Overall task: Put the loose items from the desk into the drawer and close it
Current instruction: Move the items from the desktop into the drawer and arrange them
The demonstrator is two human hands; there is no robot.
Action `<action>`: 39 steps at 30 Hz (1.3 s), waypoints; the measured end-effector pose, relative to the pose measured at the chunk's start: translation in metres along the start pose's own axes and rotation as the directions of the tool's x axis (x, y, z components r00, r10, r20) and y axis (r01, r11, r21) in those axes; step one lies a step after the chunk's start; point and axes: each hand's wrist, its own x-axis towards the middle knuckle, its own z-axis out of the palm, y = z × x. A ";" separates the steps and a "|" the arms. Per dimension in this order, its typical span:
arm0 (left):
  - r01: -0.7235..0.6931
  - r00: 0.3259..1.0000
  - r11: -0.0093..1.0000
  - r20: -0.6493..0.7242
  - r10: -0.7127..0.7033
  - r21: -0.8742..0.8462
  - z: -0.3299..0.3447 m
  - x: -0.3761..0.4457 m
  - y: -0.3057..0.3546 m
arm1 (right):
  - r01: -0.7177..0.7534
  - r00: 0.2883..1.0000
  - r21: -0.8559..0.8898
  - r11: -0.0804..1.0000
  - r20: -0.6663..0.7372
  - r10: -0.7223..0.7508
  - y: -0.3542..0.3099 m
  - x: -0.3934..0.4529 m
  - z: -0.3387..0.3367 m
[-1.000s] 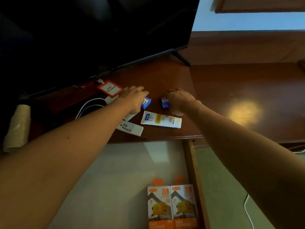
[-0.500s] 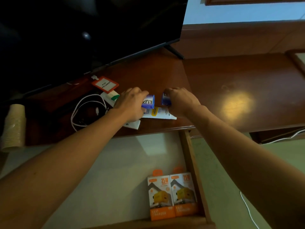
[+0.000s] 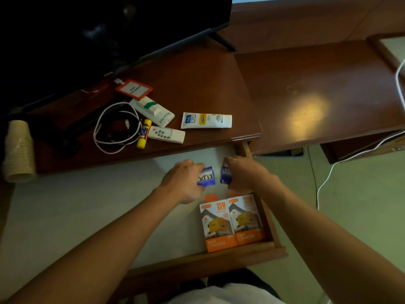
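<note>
My left hand (image 3: 183,183) grips a blue soap box (image 3: 206,176) marked LUX, and my right hand (image 3: 243,174) grips a second blue soap box (image 3: 224,175). Both are held over the open drawer (image 3: 87,200), just behind two orange charger boxes (image 3: 232,222) lying in its right front corner. On the desk (image 3: 197,80) lie a white tube (image 3: 206,120), a small white remote (image 3: 166,134), a larger white remote (image 3: 153,110), a yellow glue stick (image 3: 143,137), a coiled white cable (image 3: 116,128) and a red-framed card (image 3: 134,89).
A dark TV (image 3: 98,29) stands at the back left of the desk. A stack of paper cups (image 3: 18,150) lies at the left edge. A lower desk section (image 3: 317,95) extends to the right, with a white cable (image 3: 350,156) hanging off it to the floor.
Both hands lifted a blue soap box each off the desk and carried them toward me, down over the open drawer. The tube and remotes stayed put.
</note>
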 end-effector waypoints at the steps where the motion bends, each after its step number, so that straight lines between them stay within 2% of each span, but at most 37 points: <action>1: 0.004 1.000 1.000 0.018 -0.004 0.011 0.009 0.003 0.000 | -0.003 1.000 -0.005 1.000 0.000 0.003 0.001 0.004 0.010; 8: 0.102 0.991 0.992 0.076 -0.107 0.073 0.059 0.037 -0.011 | 0.020 0.999 -0.123 0.992 -0.039 -0.025 0.007 0.037 0.062; 11: 0.144 0.986 0.988 0.075 -0.147 0.046 0.074 0.045 -0.015 | 0.009 0.999 -0.120 0.993 -0.040 -0.014 0.011 0.046 0.070; 18: 0.114 0.993 0.980 0.035 -0.110 -0.161 0.090 0.037 -0.037 | 0.014 0.998 -0.080 0.997 0.061 -0.009 0.018 0.054 0.067; 21: 0.208 0.974 0.948 -0.043 -0.225 -0.241 0.094 0.029 -0.043 | 0.006 0.999 -0.066 0.998 0.032 -0.004 0.019 0.054 0.063; 25: 0.297 0.945 0.891 -0.028 -0.326 -0.345 0.101 0.026 -0.039 | 0.021 1.000 -0.124 0.992 0.012 -0.020 0.019 0.050 0.064; 32: 0.225 0.969 0.907 -0.017 -0.247 -0.355 0.105 0.037 -0.021 | -0.021 0.999 -0.126 0.992 -0.030 0.017 0.019 0.042 0.068; 39: 0.222 0.968 0.908 -0.035 -0.250 -0.357 0.113 0.045 -0.012 | -0.014 1.000 -0.102 0.995 -0.019 0.013 0.021 0.043 0.071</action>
